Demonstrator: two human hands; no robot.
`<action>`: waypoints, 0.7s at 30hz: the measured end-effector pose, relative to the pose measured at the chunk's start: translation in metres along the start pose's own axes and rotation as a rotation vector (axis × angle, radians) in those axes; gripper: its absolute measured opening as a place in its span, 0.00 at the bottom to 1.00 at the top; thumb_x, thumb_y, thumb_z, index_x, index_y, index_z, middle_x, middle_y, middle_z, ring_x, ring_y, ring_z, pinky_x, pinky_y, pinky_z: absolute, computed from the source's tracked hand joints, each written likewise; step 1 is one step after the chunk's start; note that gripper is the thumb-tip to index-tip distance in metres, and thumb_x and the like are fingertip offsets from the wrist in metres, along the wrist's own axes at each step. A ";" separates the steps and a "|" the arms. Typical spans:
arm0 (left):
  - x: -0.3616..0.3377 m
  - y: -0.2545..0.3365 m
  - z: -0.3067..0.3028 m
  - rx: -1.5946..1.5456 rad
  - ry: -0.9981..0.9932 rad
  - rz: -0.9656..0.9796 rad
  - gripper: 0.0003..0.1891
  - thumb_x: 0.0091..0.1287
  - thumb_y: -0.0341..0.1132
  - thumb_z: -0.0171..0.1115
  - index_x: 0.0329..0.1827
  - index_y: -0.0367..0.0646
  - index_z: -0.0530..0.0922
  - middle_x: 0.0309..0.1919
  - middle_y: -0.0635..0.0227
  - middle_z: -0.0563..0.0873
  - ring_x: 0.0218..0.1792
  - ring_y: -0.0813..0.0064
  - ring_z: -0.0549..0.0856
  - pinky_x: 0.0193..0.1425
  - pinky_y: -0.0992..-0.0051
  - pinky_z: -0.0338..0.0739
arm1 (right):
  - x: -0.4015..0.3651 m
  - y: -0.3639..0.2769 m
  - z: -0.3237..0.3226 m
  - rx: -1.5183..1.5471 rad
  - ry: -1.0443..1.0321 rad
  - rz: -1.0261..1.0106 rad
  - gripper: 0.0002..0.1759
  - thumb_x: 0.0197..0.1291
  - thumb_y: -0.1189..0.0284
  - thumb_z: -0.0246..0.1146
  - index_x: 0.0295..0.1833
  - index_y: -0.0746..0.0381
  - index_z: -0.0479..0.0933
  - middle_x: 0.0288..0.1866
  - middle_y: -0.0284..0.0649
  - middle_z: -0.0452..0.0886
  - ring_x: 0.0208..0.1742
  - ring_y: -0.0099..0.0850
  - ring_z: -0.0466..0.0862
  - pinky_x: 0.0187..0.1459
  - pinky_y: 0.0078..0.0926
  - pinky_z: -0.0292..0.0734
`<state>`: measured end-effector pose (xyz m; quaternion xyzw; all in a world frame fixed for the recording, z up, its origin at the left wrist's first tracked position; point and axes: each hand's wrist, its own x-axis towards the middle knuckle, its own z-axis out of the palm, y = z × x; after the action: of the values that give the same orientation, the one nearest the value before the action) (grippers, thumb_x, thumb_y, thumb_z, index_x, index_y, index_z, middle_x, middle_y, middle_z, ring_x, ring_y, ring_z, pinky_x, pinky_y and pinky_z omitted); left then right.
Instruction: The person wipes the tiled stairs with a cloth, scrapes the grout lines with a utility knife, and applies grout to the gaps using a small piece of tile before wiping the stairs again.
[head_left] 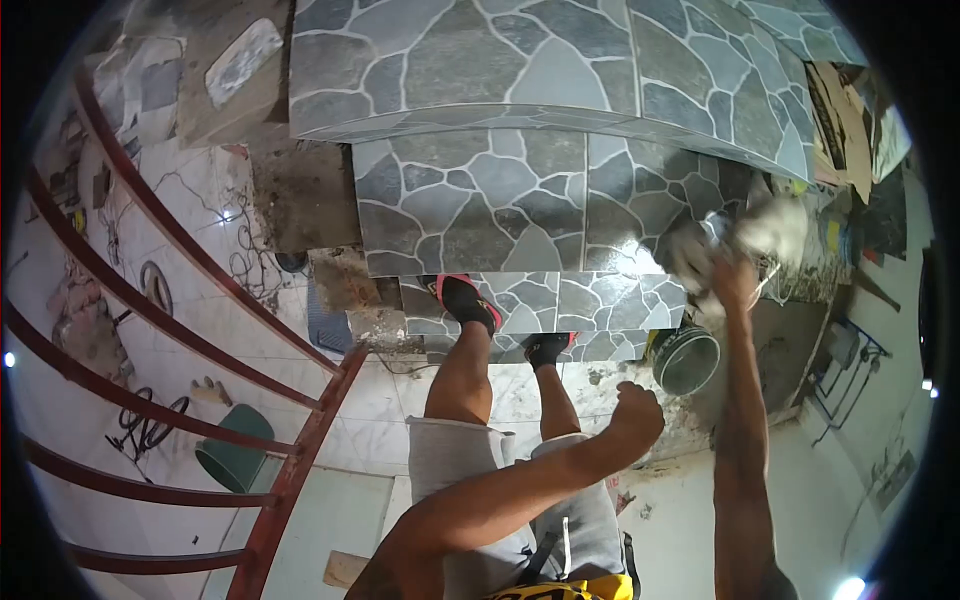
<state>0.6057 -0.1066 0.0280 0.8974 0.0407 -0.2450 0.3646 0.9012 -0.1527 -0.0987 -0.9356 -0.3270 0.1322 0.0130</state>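
Note:
At the right end of the tiled steps, my right hand (pixel 735 285) is closed on a pale beige cloth (pixel 775 230). The cloth is bunched and blurred, and it hangs over the edge of a stone-patterned tiled step (pixel 490 195). My left hand (pixel 637 412) is in front of my body, its fingers curled in and nothing visible in them. It is apart from the steps, nearest to a round bucket (pixel 688 362) on its right. The bucket's rim faces up, and its inside looks greyish.
My feet in dark shoes (pixel 468 303) stand on the lower steps. A red metal railing (pixel 300 470) curves along the left. Beyond it are a green bin (pixel 235 447) and cables on the floor. Cardboard (pixel 840 130) leans at the upper right, and a metal frame (pixel 850 375) stands by the right wall.

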 end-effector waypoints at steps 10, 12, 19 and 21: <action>-0.009 -0.022 -0.015 -0.081 0.074 0.065 0.16 0.63 0.35 0.61 0.53 0.42 0.79 0.47 0.59 0.84 0.46 0.63 0.84 0.54 0.65 0.78 | -0.026 -0.587 0.109 0.488 -0.946 -0.833 0.21 0.54 0.56 0.62 0.41 0.63 0.85 0.45 0.49 0.86 0.47 0.47 0.86 0.48 0.46 0.81; -0.012 -0.027 -0.022 -0.110 0.098 0.061 0.16 0.63 0.36 0.61 0.53 0.41 0.79 0.47 0.58 0.84 0.47 0.62 0.84 0.53 0.64 0.78 | -0.064 -0.609 0.070 0.619 -0.899 -0.958 0.21 0.55 0.57 0.62 0.38 0.67 0.83 0.41 0.53 0.86 0.45 0.51 0.85 0.47 0.48 0.80; -0.009 -0.059 -0.055 -0.161 0.108 0.049 0.18 0.64 0.37 0.59 0.55 0.41 0.78 0.49 0.54 0.84 0.47 0.58 0.85 0.53 0.60 0.79 | -0.066 -0.505 -0.043 0.822 -0.930 -0.968 0.29 0.49 0.65 0.70 0.54 0.69 0.72 0.56 0.53 0.70 0.55 0.52 0.75 0.53 0.45 0.73; -0.006 -0.072 -0.065 -0.177 0.096 0.049 0.18 0.65 0.38 0.59 0.56 0.41 0.78 0.50 0.53 0.83 0.47 0.56 0.85 0.53 0.59 0.79 | -0.045 -0.460 -0.082 0.684 -0.792 -0.979 0.31 0.46 0.66 0.72 0.55 0.68 0.72 0.54 0.52 0.71 0.53 0.51 0.76 0.52 0.42 0.74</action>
<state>0.6093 -0.0099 0.0250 0.8731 0.0576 -0.1883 0.4459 0.6080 0.1862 0.0417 -0.5067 -0.6298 0.5359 0.2438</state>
